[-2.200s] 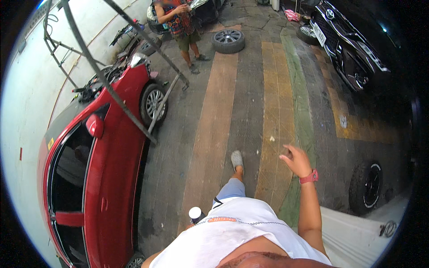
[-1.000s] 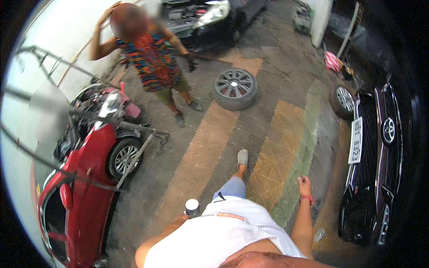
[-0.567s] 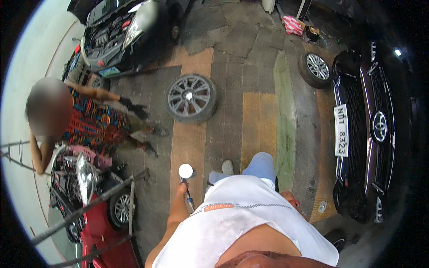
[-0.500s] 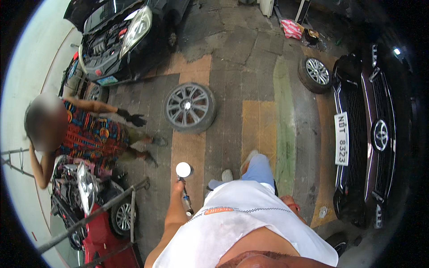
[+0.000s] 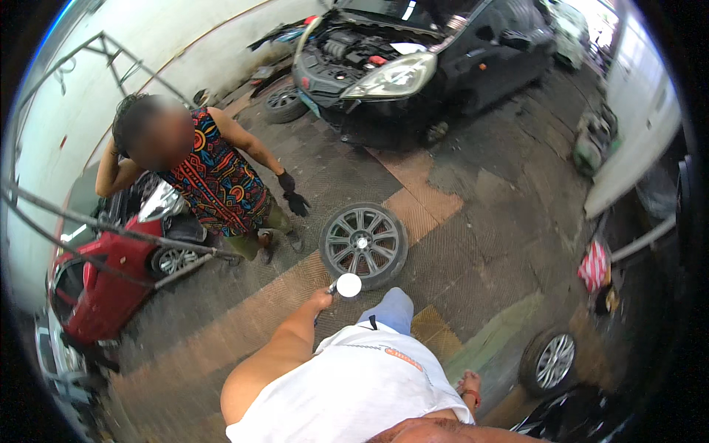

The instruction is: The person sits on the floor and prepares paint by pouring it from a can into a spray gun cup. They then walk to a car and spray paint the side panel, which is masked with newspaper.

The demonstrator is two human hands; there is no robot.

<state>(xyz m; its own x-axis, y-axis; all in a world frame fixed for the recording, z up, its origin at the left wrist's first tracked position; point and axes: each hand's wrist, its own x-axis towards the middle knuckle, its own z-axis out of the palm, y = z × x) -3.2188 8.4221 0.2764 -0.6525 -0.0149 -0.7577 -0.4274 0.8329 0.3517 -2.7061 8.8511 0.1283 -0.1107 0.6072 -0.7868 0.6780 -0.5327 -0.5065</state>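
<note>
My left hand [image 5: 323,297] is closed round what looks like a spray gun [image 5: 348,286] with a round white cup on top. Its body is mostly hidden under the cup and my fingers. From above, the white cup overlaps the near rim of a grey spoked car wheel [image 5: 363,242] lying flat on the floor. My right hand [image 5: 470,382], with a red band at the wrist, hangs low by my right hip. Its fingers look loosely bent and nothing shows in them.
A co-worker [image 5: 221,170] in a patterned top and dark gloves stands left of the wheel. Behind is a black car [image 5: 473,81] with its hood raised; a red car [image 5: 111,277] sits left behind metal bars [image 5: 111,221]. Another wheel [image 5: 548,362] lies to the right.
My view has swung leftward and I have come nearer to the grey wheel. The spray gun, still in my left hand, has moved toward it. The co-worker's gloved hand hangs lower.
</note>
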